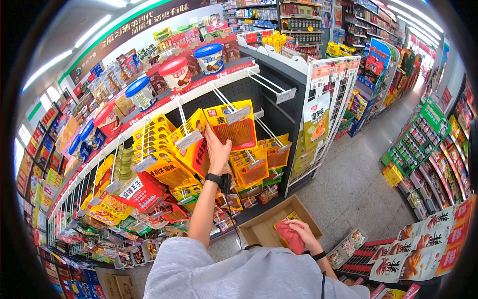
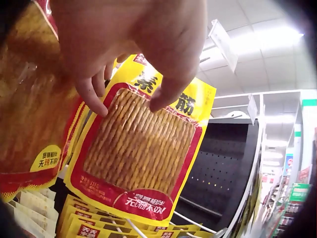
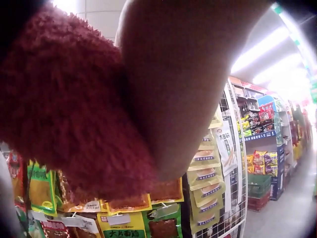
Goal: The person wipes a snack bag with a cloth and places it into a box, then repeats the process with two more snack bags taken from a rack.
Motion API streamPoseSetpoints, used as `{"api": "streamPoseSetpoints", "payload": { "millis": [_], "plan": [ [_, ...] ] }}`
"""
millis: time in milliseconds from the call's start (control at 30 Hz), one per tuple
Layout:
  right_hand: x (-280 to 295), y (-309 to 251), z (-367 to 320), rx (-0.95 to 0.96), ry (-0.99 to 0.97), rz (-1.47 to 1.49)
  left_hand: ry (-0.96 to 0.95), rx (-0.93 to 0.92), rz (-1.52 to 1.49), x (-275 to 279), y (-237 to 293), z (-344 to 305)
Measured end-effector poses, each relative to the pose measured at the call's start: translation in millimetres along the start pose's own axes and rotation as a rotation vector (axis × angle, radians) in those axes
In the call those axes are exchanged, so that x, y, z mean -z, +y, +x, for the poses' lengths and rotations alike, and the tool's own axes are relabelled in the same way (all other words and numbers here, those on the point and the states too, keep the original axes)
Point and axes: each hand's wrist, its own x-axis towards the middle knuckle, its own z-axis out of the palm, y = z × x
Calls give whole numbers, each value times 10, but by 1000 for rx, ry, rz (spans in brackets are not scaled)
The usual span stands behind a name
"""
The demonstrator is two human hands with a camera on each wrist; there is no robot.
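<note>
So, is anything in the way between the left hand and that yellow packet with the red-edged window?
Nothing visible: the left hand touches the front of the yellow packet. In the head view a price tag overlaps the packet's upper part, but not between them.

And it was a shop, no doubt about it! Packets [image 1: 172,170] hung in rows at the middle of the head view, price tags [image 1: 188,140] jutting out among them; tubs [image 1: 175,74] lined up above, a banner [image 1: 133,29] stretched across the upper left, and an aisle [image 1: 343,172] ran past stocked racks [image 1: 419,137] toward the upper right.
</note>
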Motion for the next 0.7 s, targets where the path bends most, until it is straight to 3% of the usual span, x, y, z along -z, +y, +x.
{"api": "streamPoseSetpoints", "payload": {
  "millis": [133,233,433,533,700],
  "plan": [
    [-106,-143,-61,-3,5,19,-32,32,-77,-162,-221,59],
    [-99,-107,-55,-12,7,30,-114,126,-326,-194,-291,85],
    [-42,14,-54,-5,12,-3,-52,-42,-61,-388,-450,185],
    [-55,23,-72,-6,14,4,-92,41,-306,-425,-487,259],
    [-40,68,-89,1,15,-16,-194,45,-279,-385,-531,245]
  ]
}}
